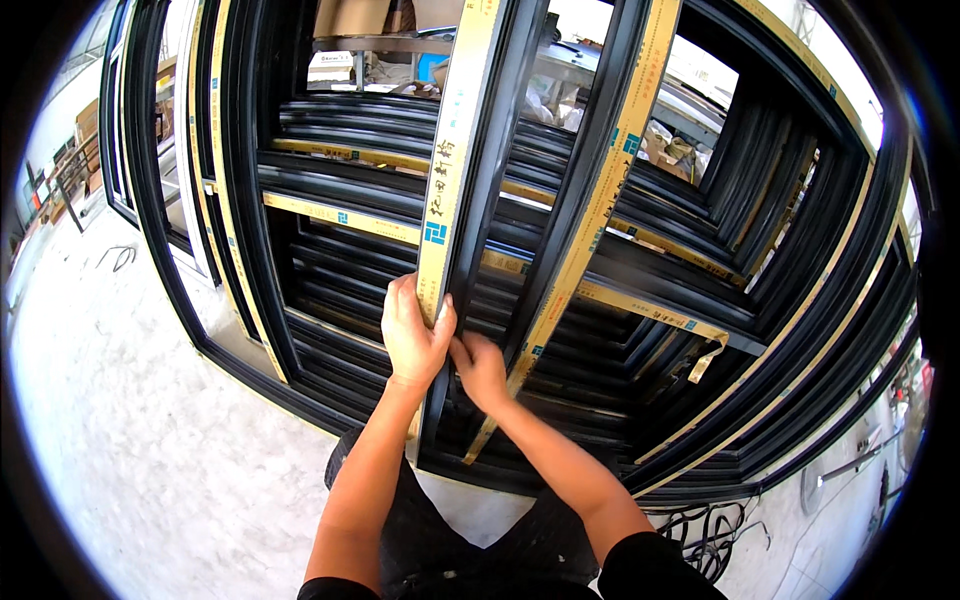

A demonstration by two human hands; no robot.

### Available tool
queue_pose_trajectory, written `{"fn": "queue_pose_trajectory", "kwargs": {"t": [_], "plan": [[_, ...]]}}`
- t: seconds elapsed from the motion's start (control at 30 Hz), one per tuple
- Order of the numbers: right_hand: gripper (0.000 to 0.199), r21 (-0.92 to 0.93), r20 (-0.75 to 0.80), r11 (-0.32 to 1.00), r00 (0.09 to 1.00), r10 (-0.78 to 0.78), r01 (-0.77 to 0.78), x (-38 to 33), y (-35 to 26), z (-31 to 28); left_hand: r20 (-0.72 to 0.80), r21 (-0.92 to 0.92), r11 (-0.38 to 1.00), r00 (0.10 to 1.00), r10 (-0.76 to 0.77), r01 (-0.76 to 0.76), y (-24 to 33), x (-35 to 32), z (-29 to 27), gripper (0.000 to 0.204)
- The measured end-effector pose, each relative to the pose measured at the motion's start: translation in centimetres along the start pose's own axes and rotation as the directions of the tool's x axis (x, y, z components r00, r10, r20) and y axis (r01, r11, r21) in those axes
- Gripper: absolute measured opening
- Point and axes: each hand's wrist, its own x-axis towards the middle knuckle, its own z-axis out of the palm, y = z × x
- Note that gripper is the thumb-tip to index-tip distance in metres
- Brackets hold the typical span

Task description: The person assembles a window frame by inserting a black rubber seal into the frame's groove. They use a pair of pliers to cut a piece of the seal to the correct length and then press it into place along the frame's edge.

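In front of me stands a black metal window frame, its near upright bar faced with printed yellow protective tape. My left hand is wrapped round the taped edge of this bar, its thumb pressing on the side. Just to the right and slightly lower, my right hand is closed against the bar's black side. Its fingertips are partly hidden there. A second taped upright runs close beside my right hand.
More black frames with yellow tape are stacked behind and on both sides. A loose tape end hangs from a crossbar at right. Coiled black cables lie on the floor at lower right. Through the openings, a cluttered workbench shows.
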Motion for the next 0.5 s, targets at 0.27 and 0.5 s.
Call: {"fn": "queue_pose_trajectory", "kwargs": {"t": [0.27, 0.5], "plan": [[0.032, -0.141, 0.135, 0.989, 0.989, 0.066, -0.046, -8.3, 9.8, 4.2, 0.010, -0.004, 1.000, 1.000, 0.014, -0.014, 0.1, 0.0, 0.2, 0.042], [0.022, 0.111, 0.164, 0.969, 0.966, 0.201, -0.221, -5.5, 4.3, 1.5, 0.001, 0.006, 1.000, 1.000, 0.004, -0.004, -0.1, -0.1, 0.2, 0.041]]}}
